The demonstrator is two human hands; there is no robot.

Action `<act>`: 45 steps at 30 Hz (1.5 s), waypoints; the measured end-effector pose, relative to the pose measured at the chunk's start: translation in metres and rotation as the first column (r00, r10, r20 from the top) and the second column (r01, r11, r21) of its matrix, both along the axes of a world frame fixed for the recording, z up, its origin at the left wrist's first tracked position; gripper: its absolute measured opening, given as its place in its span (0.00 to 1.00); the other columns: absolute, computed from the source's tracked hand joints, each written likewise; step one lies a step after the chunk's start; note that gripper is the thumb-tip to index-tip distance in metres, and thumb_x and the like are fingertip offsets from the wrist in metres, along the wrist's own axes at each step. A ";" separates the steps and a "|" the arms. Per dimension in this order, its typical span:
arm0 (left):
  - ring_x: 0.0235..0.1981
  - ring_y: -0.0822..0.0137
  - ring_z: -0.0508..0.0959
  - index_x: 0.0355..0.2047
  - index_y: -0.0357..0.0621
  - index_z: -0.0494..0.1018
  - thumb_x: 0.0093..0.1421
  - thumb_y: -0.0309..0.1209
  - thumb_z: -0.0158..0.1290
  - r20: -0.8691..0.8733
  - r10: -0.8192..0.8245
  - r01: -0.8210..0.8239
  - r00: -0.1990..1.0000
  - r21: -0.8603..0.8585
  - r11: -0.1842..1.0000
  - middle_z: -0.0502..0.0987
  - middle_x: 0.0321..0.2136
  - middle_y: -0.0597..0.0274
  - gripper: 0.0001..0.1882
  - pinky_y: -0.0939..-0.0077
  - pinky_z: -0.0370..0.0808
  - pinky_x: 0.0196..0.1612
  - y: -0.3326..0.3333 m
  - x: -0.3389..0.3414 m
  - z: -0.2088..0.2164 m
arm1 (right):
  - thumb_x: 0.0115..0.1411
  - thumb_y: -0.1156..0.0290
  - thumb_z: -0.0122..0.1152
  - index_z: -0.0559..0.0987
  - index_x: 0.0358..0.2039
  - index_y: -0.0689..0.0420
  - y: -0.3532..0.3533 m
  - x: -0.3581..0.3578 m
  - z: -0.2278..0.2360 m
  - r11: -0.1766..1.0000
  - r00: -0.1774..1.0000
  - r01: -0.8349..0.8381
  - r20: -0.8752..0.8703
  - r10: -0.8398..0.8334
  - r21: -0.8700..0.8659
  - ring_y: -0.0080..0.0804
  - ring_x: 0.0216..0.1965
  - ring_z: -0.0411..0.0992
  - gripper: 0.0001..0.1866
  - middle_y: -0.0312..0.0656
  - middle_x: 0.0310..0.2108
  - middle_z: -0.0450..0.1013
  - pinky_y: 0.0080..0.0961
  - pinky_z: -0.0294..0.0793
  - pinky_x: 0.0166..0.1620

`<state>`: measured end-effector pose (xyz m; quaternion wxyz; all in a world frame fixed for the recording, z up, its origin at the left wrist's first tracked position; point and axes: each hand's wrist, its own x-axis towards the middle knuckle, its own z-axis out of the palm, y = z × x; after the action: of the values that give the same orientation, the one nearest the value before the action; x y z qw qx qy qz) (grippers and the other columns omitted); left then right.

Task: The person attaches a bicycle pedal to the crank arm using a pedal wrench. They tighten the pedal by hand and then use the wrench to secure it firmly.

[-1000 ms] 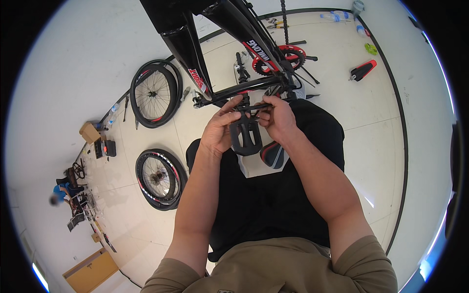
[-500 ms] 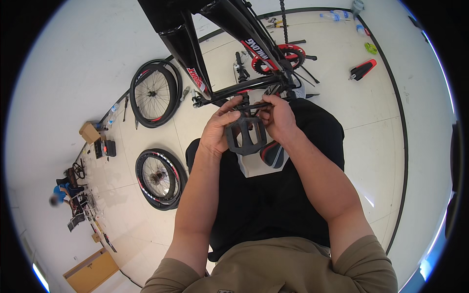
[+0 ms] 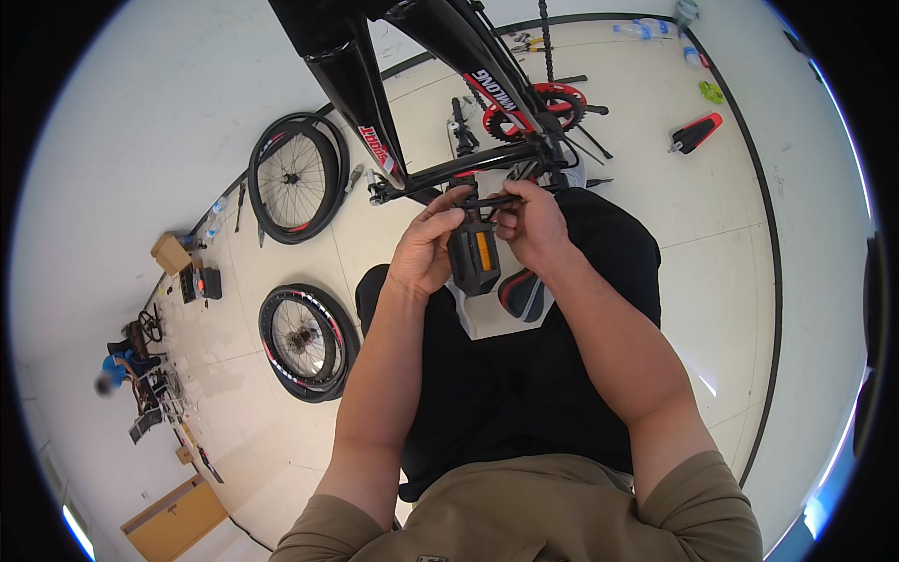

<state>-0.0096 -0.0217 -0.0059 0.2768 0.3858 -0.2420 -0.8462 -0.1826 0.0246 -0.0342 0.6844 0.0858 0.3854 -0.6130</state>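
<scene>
Two bare hands are just below a black bicycle frame [image 3: 354, 103] in view. The right hand [image 3: 536, 227] has its fingers pinching a thin black bar [image 3: 489, 201] near the frame; the left hand [image 3: 423, 248] curls its fingers beside the bar, grip unclear. A black pedal [image 3: 474, 259] with an orange reflector [image 3: 483, 251] sits below the frame, between the hands. Wheels [image 3: 291, 178] lie left of the frame.

"What's on the pale tiled floor [image 3: 707, 239]?"
"Bicycle wheels [image 3: 301, 339] toward its left edge, a black-and-red piece [image 3: 696, 135] near its right edge."
"And the far edge?"
"Plastic bottles [image 3: 641, 32], by the right corner."
</scene>
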 end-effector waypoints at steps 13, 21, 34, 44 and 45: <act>0.43 0.56 0.80 0.62 0.41 0.65 0.58 0.28 0.55 -0.113 -0.027 0.031 0.993 0.031 0.999 0.78 0.40 0.48 0.30 0.57 0.78 0.51 -0.005 0.006 -0.004 | 0.63 0.67 0.55 0.74 0.28 0.58 0.000 0.000 -0.003 1.000 1.000 0.007 0.018 -0.007 -0.020 0.19 0.20 0.59 0.09 0.34 0.23 0.68 0.20 0.55 0.22; 0.44 0.55 0.80 0.62 0.38 0.64 0.58 0.31 0.56 -0.005 -0.010 0.010 1.000 -0.018 1.000 0.78 0.42 0.48 0.31 0.56 0.77 0.54 -0.001 0.003 -0.004 | 0.62 0.67 0.56 0.74 0.29 0.57 0.001 0.000 -0.004 1.000 1.000 0.001 0.014 -0.001 -0.012 0.20 0.20 0.59 0.08 0.34 0.24 0.69 0.20 0.55 0.22; 0.42 0.60 0.81 0.62 0.41 0.65 0.58 0.29 0.55 -0.040 -0.006 0.007 0.999 0.025 1.000 0.79 0.41 0.50 0.30 0.63 0.82 0.47 -0.001 0.001 0.000 | 0.63 0.66 0.54 0.75 0.29 0.58 0.001 -0.001 0.002 1.000 1.000 -0.015 -0.022 0.015 0.001 0.19 0.20 0.58 0.09 0.33 0.23 0.67 0.20 0.56 0.23; 0.41 0.59 0.82 0.63 0.38 0.64 0.58 0.26 0.53 -0.158 -0.038 0.046 0.987 0.049 0.998 0.81 0.40 0.50 0.30 0.64 0.78 0.52 -0.005 0.004 -0.001 | 0.64 0.66 0.54 0.75 0.29 0.59 0.001 -0.001 -0.001 1.000 1.000 -0.010 0.001 0.010 -0.003 0.18 0.20 0.57 0.11 0.33 0.23 0.66 0.19 0.55 0.22; 0.40 0.59 0.82 0.63 0.38 0.64 0.58 0.26 0.52 -0.152 -0.039 0.047 0.988 0.051 0.998 0.81 0.40 0.49 0.30 0.64 0.78 0.52 -0.006 0.004 -0.003 | 0.64 0.66 0.54 0.75 0.29 0.60 0.001 -0.001 -0.001 1.000 1.000 -0.010 0.000 0.010 -0.004 0.18 0.20 0.57 0.11 0.33 0.23 0.66 0.19 0.55 0.22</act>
<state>-0.0052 -0.0272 -0.0085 0.2653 0.3227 -0.2056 -0.8850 -0.1832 0.0253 -0.0354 0.6876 0.0825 0.3847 -0.6103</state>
